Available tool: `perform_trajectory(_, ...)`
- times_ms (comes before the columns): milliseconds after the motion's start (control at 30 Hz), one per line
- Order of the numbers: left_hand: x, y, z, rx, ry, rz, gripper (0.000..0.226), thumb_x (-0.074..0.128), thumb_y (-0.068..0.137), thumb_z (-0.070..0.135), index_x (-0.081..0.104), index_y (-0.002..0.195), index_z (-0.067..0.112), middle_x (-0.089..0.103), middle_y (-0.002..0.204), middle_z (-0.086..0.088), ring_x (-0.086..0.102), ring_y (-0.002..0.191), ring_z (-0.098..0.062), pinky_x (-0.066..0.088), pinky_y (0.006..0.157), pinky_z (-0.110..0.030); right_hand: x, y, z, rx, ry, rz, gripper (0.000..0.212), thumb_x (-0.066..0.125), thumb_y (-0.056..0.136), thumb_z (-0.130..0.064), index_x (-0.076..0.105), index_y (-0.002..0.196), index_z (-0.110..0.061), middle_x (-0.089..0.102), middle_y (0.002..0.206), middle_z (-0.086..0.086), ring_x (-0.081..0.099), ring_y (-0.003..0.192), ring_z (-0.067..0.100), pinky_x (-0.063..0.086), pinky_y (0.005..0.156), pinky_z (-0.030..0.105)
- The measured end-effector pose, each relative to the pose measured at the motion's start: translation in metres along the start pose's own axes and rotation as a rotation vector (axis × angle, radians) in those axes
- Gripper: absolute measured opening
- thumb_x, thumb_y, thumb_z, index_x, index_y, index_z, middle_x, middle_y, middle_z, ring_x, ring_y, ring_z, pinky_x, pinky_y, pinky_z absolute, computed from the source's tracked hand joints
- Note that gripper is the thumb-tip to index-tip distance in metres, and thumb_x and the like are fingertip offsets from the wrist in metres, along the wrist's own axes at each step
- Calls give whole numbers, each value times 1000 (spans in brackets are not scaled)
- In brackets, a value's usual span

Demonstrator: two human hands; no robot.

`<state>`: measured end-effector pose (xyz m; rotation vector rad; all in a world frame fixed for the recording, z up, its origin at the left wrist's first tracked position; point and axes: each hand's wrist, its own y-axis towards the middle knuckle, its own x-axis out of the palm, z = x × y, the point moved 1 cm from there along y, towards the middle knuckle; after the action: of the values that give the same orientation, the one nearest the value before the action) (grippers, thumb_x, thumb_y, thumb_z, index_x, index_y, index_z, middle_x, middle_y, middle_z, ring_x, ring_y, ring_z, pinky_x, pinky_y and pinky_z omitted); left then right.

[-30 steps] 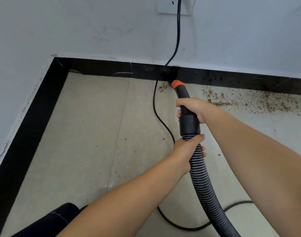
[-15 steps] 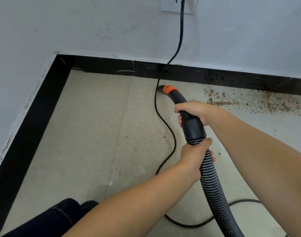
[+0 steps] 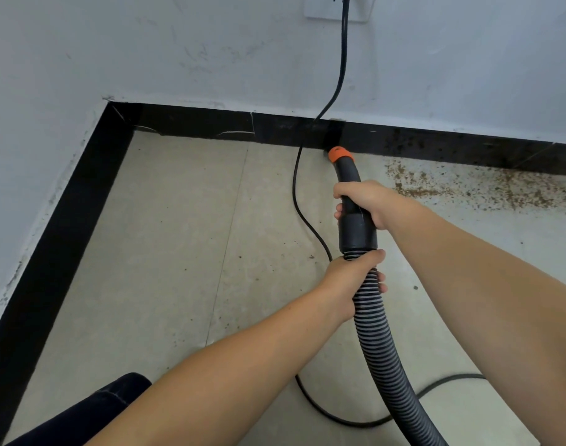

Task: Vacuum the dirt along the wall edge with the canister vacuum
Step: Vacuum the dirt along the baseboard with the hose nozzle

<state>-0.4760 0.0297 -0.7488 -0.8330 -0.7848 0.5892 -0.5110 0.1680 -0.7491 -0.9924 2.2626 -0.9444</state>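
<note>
hose (image 3: 376, 329): grey and black, ribbed, bends from low right up to a black handle piece | nozzle (image 3: 339, 155): black with orange ring, tip down at the floor right by the black wall strip | dirt (image 3: 468, 188): brown crumbs, spread on the floor along the wall, just right of the nozzle

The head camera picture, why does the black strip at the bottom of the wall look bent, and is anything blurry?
Head view: the wide lens bows the black skirting board, which likely runs straight. Head view: light is soft and even, no glare; the orange-tipped black vacuum nozzle and both hands look sharp, while the brown dirt scatter looks slightly soft.
</note>
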Motion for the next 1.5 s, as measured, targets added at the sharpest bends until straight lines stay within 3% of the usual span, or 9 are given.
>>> perform_trajectory(267, -11, -1, 0, 41, -57, 81, 16, 68, 88, 21, 56, 88, 10, 60, 62, -5, 58, 52, -18, 50, 58, -26, 30, 2, -6, -44, -77, -86, 21, 63, 80, -10, 50, 97, -9, 64, 50, 3, 64, 45, 17, 53, 46, 26)
perform_trajectory(667, 42, -35, -78, -65, 87, -42, 15, 65, 88, 20, 54, 89, 10, 61, 59, -4, 60, 51, -16, 51, 58, -25, -40, -61, 67, 47, -62, -28, 19, 62, 82, -13, 50, 96, -8, 65, 54, 5, 66, 50, 20, 54, 51, 27)
perform_trajectory(767, 37, -40, -92, -79, 142, -48, 15, 64, 89, 19, 54, 90, 9, 61, 58, -4, 60, 52, -17, 52, 58, -25, -39, -73, 83, 33, -23, 60, 23, 60, 85, -13, 47, 103, -7, 63, 64, 10, 65, 49, 23, 53, 49, 27)
perform_trajectory(867, 36, -42, -99, -148, 249, -106, 16, 64, 90, 20, 54, 89, 8, 62, 60, -6, 61, 52, -17, 53, 55, -25, -46, -82, 102, 15, 12, 171, 29, 59, 86, -16, 43, 109, -11, 61, 74, 12, 64, 54, 27, 54, 58, 33)
perform_trajectory(1133, 99, -42, -123, -239, 402, -237, 17, 65, 88, 20, 53, 89, 9, 60, 64, -7, 58, 53, -16, 51, 56, -27, -127, -114, 134, 103, 150, 344, 25, 58, 88, -10, 44, 109, -8, 57, 71, 12, 61, 48, 22, 51, 48, 26)
perform_trajectory(1333, 105, -44, -127, -225, 327, -180, 16, 66, 87, 18, 53, 89, 9, 59, 63, -6, 58, 51, -17, 51, 52, -24, -125, -116, 124, 94, 43, 240, 26, 58, 88, -10, 44, 111, -6, 58, 70, 12, 61, 40, 19, 48, 38, 22)
perform_trajectory(1500, 83, -41, -124, -201, 280, -139, 16, 65, 87, 18, 53, 88, 7, 60, 61, -7, 58, 50, -17, 50, 52, -22, -95, -103, 116, 64, 2, 158, 26, 57, 88, -11, 44, 111, -8, 58, 69, 11, 61, 44, 21, 50, 44, 24)
